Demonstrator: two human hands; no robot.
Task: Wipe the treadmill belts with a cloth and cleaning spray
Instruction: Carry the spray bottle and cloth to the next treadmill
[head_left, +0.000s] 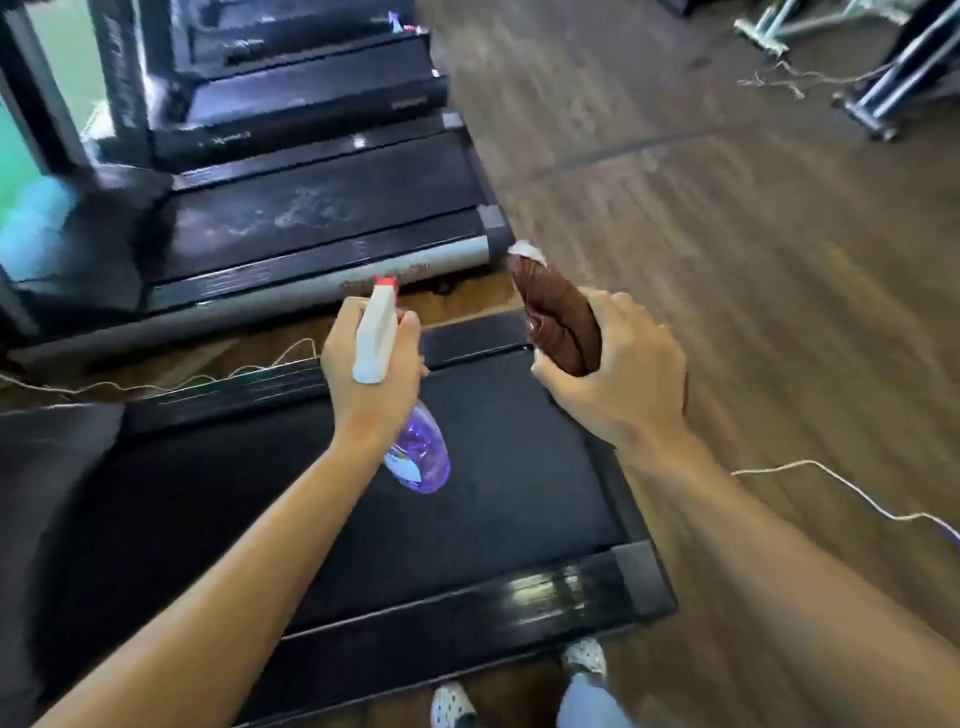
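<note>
Gripping a spray bottle (410, 415) around its neck, the left hand (371, 374) hangs over the far end of the nearest treadmill belt (363, 499). The bottle has a white trigger head with a red nozzle tip pointing away from the person, and its clear body, filled with purple liquid, hangs below the wrist above the belt. The right hand (621, 376) has its fingers curled round a bunched brown cloth (558, 317) (a pale corner shows at its far tip), held above the belt's far right corner, near the wooden floor (753, 260). Both hands are raised, well clear of the belt surface, with the two forearms reaching forward side by side.

Beyond the nearest treadmill, a second treadmill (322, 218) lies parallel, its dark belt marked with whitish smears, and more machines stand behind it in a row. A thin pale cord (852, 491) trails across the floor to the right, and another runs between the two nearest treadmills. At the bottom edge, the person's patterned shoes (584, 657) stand on the floor just beside the near side rail.
</note>
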